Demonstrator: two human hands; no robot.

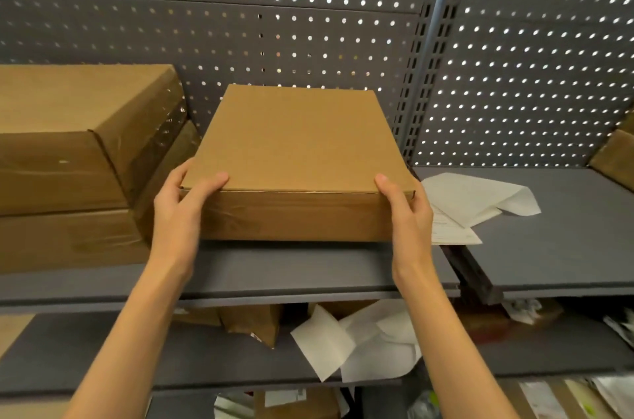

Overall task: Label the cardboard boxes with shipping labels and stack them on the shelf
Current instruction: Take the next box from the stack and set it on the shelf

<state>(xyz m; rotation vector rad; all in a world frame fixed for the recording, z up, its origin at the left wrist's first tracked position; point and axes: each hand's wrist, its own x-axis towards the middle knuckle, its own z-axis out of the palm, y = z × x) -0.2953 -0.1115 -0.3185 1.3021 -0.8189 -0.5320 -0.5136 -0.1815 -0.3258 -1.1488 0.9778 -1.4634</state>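
The flat brown cardboard box [295,157] sat on the grey metal shelf [308,276], beside stacked brown cartons [79,157]. The left hand [178,209] and right hand [406,212] each gripped a near corner. Stacking appeared to be in hand. No label was visible on the box. The next move likely called for pushing it back squarely, then letting go.
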